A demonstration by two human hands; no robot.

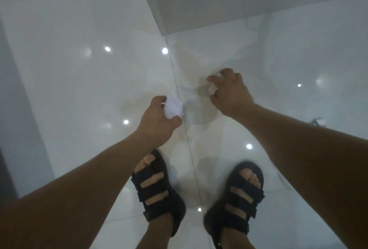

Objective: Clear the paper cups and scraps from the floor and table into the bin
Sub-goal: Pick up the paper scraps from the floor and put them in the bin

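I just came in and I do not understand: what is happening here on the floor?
A person in black sandals leans over the glossy white floor. The left hand holds a crumpled white paper ball. The right hand curls its fingers round another white scrap, low near the tiles. Both pieces are in hand, not yet thrown away.
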